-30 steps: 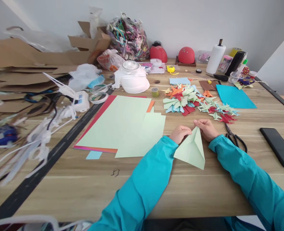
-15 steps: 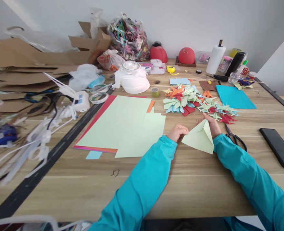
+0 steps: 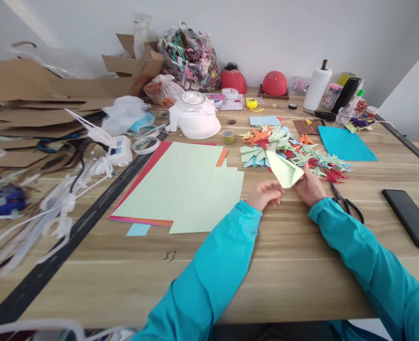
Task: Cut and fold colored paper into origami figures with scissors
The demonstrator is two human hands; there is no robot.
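Note:
My right hand [image 3: 311, 187] pinches a folded pale green sheet of paper [image 3: 284, 171] at its right corner. The paper is held tilted above the wood table, its upper part overlapping a pile of folded paper cranes [image 3: 266, 137] in green, red, orange and blue. At the paper's lower corner is my left hand [image 3: 266, 194], fingers loosely bent and a little apart, gripping nothing that I can see. Whether its fingertips touch the paper I cannot tell. Black-handled scissors [image 3: 351, 208] lie beside my right wrist, partly behind it.
To the left lies a stack of coloured sheets [image 3: 174, 180], pale green on top. A phone [image 3: 410, 218] rests at the right. Farther back are a turquoise sheet [image 3: 346, 143], a spool [image 3: 228, 137] and a tape measure [image 3: 252, 103]. Cords, cardboard and a blue glue gun [image 3: 3, 201] crowd the left side.
The folded green paper has turned over and swung upward, away from me. My left hand has come off its left corner, while my right hand still holds it.

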